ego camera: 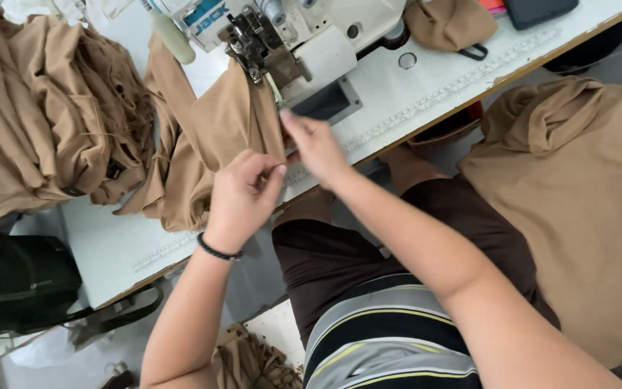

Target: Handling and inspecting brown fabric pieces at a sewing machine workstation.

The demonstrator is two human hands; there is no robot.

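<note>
Standing just behind the person at the sewing table (426, 94), here's how it looks. A piece of tan knit fabric (217, 137), soft and matte with a fine ribbed look, is draped over the table's front edge, and its upper end is tucked under the presser foot of the white sewing machine (282, 36). The left hand (242, 198) is curled with thumb and fingertips pinching the lower edge of that cloth (a thin black bracelet (217, 251) sits on the wrist). The right hand (314, 148) lies flatter, fingers stretched toward the needle area and pressing on the fabric's right edge, so it's a light grasp rather than a fist.

The tabletop is a pale, smooth laminate with a printed ruler strip (440, 94) along the front. Off to the left, a rumpled heap of the same tan cloth (44, 108), full of folds and stringy edges. On the right, another big tan piece (577, 194) hangs smooth and wide. A black bag (16, 281) sits low on the left, well apart from the hands.
</note>
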